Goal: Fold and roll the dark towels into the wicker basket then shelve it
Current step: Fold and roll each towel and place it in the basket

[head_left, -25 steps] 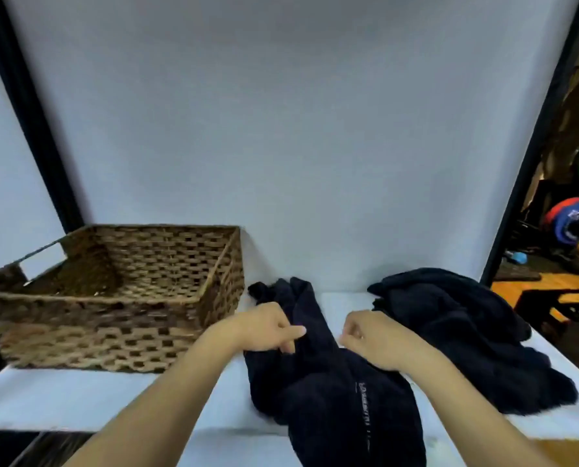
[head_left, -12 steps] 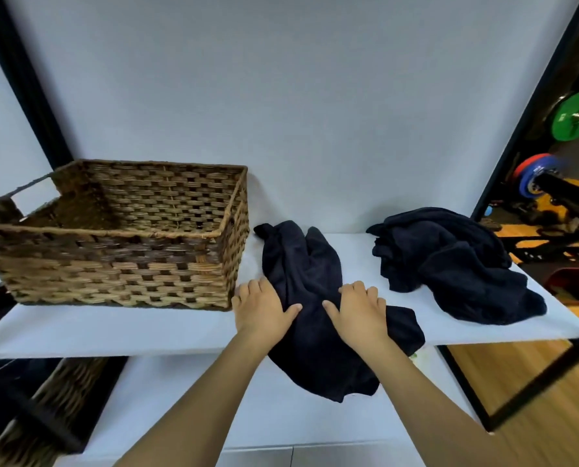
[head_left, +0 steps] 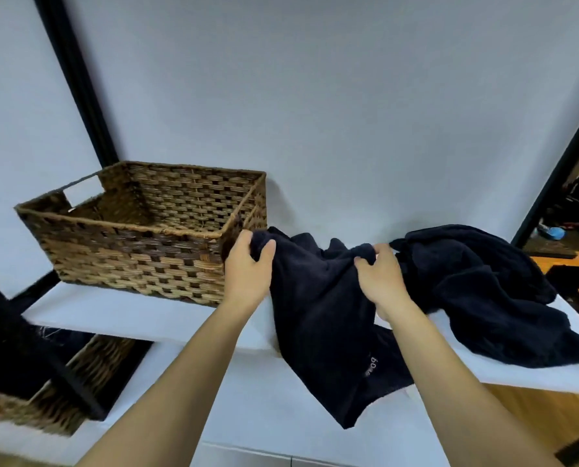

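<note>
Head view: both hands on one dark towel [head_left: 318, 298] at the front edge of the white shelf [head_left: 119, 315]. Left hand [head_left: 249, 269] has its fingers curled over the towel's far-left corner, thumb on top, right against the wicker basket [head_left: 139, 230]. Right hand [head_left: 381, 278] has its fingers bunched into the towel's far edge, near the second towel [head_left: 483, 291], which lies crumpled toward the shelf's right end. Held towel is still rumpled and its near part hangs off the front edge. Basket sits at the shelf's left end, looks empty, no towel in it yet.

Step in hand, as I judge it: spreading the towel out before the first fold. To do it well:
- pull the two gripped points apart until the far edge goes taut and straight
- get the hanging part up onto the shelf, or the fold will skew
- keep the right hand clear of the second towel so it isn't dragged along
- mind the basket corner on the left, towel may snag on the weave
- smooth flat, fold to a narrow strip, then roll tight to fit the basket

Writing: small pale stitched logo or label [head_left: 371, 365] on the hanging part, reads sideways, letters too small to make out. No other text or brand visible.

Another wicker piece [head_left: 79, 392] shows on a lower level at bottom left.
</note>
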A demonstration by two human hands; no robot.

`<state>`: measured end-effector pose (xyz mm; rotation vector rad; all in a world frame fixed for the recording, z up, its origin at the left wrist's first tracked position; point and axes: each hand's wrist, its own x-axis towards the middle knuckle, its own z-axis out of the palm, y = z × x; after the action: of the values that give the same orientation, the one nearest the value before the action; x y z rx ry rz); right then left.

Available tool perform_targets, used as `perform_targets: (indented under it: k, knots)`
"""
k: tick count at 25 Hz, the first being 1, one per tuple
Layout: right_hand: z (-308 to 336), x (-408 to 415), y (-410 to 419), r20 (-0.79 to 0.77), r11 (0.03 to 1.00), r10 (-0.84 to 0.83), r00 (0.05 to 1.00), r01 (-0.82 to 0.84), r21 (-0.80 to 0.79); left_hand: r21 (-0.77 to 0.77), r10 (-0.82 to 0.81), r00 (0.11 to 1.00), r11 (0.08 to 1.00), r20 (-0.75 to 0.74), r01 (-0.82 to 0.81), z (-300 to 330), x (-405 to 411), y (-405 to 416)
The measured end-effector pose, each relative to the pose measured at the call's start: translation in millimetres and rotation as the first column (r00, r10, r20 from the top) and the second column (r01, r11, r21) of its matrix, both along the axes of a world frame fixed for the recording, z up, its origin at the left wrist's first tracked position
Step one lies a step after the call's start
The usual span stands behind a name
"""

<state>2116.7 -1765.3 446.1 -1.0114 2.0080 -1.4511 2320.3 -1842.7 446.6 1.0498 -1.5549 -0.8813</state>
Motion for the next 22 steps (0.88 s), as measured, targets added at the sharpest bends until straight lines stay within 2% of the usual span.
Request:
perform_targets:
  k: [1,2,4,6,7,9,10,11,12,14,16,17,18,20,21,22]
  knots:
    - [7,-10,-3,-0.033,1.0,0.02,0.999,-0.02,-0.007,-0.022,-0.011,0.996,1.0,-0.094,0.009,6,-1,3]
    - [10,-22,-7,-0.127,0.996,0.068,0.99,-0.06,0.065,0.006,-0.028,0.99,1.0,-0.135,0.029,6,-4,5]
    - [9,-35,-10,-0.348,0.925,0.236,0.907,-0.1,0.366,0.198,-0.032,0.998,0.979,-0.048,0.041,-10,-10,23]
    - [-4,-39,-12,-0.351,0.84,0.382,0.855,-0.163,0.517,0.483,0.015,0.999,0.875,0.031,-0.028,-34,-10,43]
    - [-9,-40,-14,-0.258,0.819,0.426,0.867,-0.248,0.518,0.569,0.057,0.998,0.82,0.021,-0.059,-41,-6,51]
    - [-7,-39,-17,0.062,0.797,0.467,0.882,-0.451,0.402,0.626,0.088,0.994,0.779,-0.067,-0.027,-34,5,62]
    - [-2,-36,-18,0.166,0.785,0.498,0.851,-0.524,0.331,0.629,0.093,0.99,0.777,-0.106,-0.006,-27,12,67]
    - [6,-31,-17,0.195,0.784,0.524,0.829,-0.559,0.268,0.618,0.105,0.987,0.786,-0.122,-0.007,-19,20,72]
    - [15,-25,-16,0.155,0.809,0.534,0.831,-0.555,0.194,0.587,0.13,0.982,0.809,-0.136,-0.026,-9,28,75]
    - [37,-5,-5,-0.058,0.876,0.48,0.875,-0.481,-0.014,0.468,0.244,0.948,0.875,-0.206,-0.123,10,47,82]
    - [57,25,16,-0.271,0.865,0.383,0.883,-0.445,-0.23,0.289,0.365,0.885,0.915,-0.289,-0.283,23,69,96]
    - [61,43,30,-0.313,0.856,0.347,0.884,-0.435,-0.278,0.222,0.408,0.866,0.908,-0.288,-0.355,27,77,108]
    - [58,63,45,-0.317,0.855,0.344,0.884,-0.435,-0.283,0.189,0.45,0.861,0.891,-0.236,-0.414,23,88,127]
    - [23,106,76,-0.32,0.855,0.424,0.847,-0.491,-0.169,0.231,0.517,0.856,0.833,-0.001,-0.503,-15,114,179]
    - [-7,128,94,-0.338,0.825,0.524,0.782,-0.564,-0.024,0.324,0.532,0.838,0.776,0.125,-0.541,-48,131,214]
    - [-45,149,114,-0.322,0.752,0.652,0.686,-0.64,0.16,0.463,0.537,0.81,0.67,0.237,-0.58,-84,150,256]
